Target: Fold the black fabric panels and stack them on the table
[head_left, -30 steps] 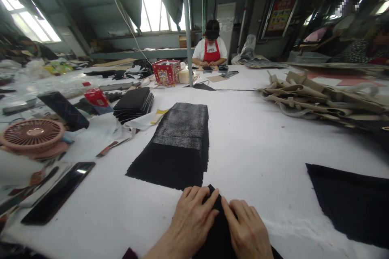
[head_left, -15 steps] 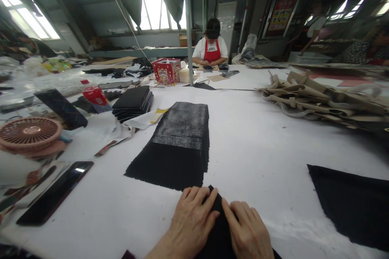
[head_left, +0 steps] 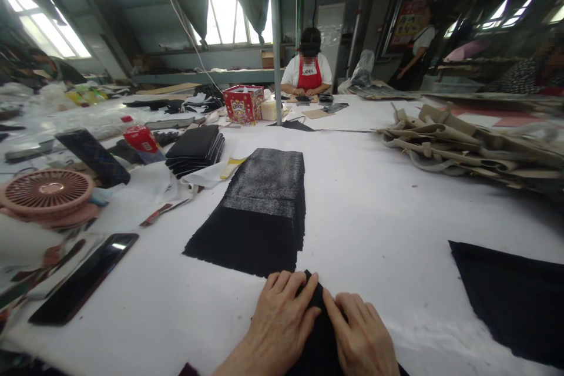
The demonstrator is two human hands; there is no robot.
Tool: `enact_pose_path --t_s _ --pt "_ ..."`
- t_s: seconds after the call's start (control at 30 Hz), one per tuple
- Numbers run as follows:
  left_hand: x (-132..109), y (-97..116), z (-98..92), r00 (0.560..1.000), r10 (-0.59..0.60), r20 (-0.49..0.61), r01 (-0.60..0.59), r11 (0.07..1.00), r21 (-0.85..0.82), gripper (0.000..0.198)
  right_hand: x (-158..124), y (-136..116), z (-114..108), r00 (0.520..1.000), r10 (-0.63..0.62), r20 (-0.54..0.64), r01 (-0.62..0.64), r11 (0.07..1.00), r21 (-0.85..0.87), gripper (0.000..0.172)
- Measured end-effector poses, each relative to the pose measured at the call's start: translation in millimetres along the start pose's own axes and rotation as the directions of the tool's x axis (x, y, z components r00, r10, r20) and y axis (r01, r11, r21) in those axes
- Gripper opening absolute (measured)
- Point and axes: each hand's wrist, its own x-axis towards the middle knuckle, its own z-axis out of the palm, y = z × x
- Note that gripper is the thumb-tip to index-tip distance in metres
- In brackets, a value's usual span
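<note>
Near the front edge of the white table, a dark cloth piece (head_left: 318,338) lies under and between my hands. My left hand (head_left: 282,317) presses on its left side, with thumb and index finger pinching the cloth near its top corner. On the cloth's right edge rests my right hand (head_left: 363,329), its index finger stretched along the fold and the other fingers curled together. Just beyond my hands lies a stack of black cloth pieces (head_left: 259,211), greyish and speckled on its far part. Another dark cloth (head_left: 515,299) lies flat at the right.
At left are a phone (head_left: 83,279), a pink fan (head_left: 50,191), a red bottle (head_left: 141,138) and folded black cloth (head_left: 196,147). Beige pieces (head_left: 462,141) are heaped at right. A person (head_left: 307,70) in a red apron sits across, behind a pole (head_left: 275,41).
The view has shifted slightly, and my hands keep nearly the same grip on the dark cloth. In the right background, a standing person has moved left.
</note>
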Motion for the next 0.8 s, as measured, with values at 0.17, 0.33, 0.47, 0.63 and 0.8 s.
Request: enact_pose_path --t_s 0.17,0.33,0.47,0.63,0.8 --pt "-0.9 0.4 0.7 1.0 -0.015 0.007 0.015 1.0 -0.009 0.048 2.8 -0.5 -0.6 1.0 0.0 -0.023 0.0 1.0 0.004 0.04" --pt "-2.1 1.1 0.7 1.0 -0.028 0.008 0.028 1.0 -0.006 0.045 2.9 -0.9 -0.9 0.999 -0.008 -0.032 0.008 1.0 0.005 0.038" --pt "-1.4 1.8 -0.7 1.0 -0.027 0.013 0.027 1.0 0.0 0.044 1.5 -0.7 -0.1 1.0 -0.006 -0.024 0.006 1.0 0.006 0.038" --pt "-0.6 1.9 0.3 0.999 -0.029 0.015 0.029 1.0 0.009 0.045 3.4 -1.6 -0.9 1.0 -0.002 -0.027 0.002 1.0 0.002 0.037" --pt "0.1 -0.5 -4.8 0.999 -0.049 -0.006 0.049 0.999 0.024 0.045 5.3 -3.3 -2.7 0.999 0.028 -0.024 -0.027 0.999 0.022 0.037"
